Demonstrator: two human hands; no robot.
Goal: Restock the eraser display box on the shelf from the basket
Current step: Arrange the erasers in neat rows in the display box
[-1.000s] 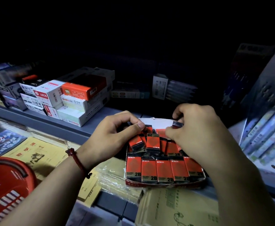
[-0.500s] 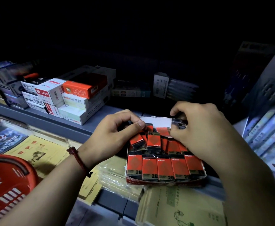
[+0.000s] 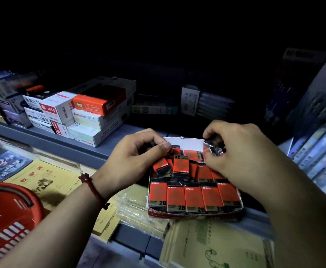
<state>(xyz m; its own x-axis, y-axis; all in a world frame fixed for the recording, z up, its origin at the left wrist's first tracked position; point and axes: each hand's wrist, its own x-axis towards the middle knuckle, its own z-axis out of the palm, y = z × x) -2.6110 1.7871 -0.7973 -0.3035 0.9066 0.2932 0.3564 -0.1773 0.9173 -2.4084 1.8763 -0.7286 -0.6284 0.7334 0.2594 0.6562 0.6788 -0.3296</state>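
We see the grey shelf [image 3: 48, 141] carrying the eraser display box [image 3: 195, 215] at its front edge. The red basket [image 3: 7, 219] sits low at our left, well apart. Red 2B erasers [image 3: 194, 198] pack the box, front row side by side. The left hand [image 3: 131, 161] curls at the back-left corner, seemingly pinching a back-row eraser [image 3: 173, 150], but it's dim there. The right hand [image 3: 241, 151] pinches a dark-wrapped eraser [image 3: 213, 145] in its fingers over the back-right corner.
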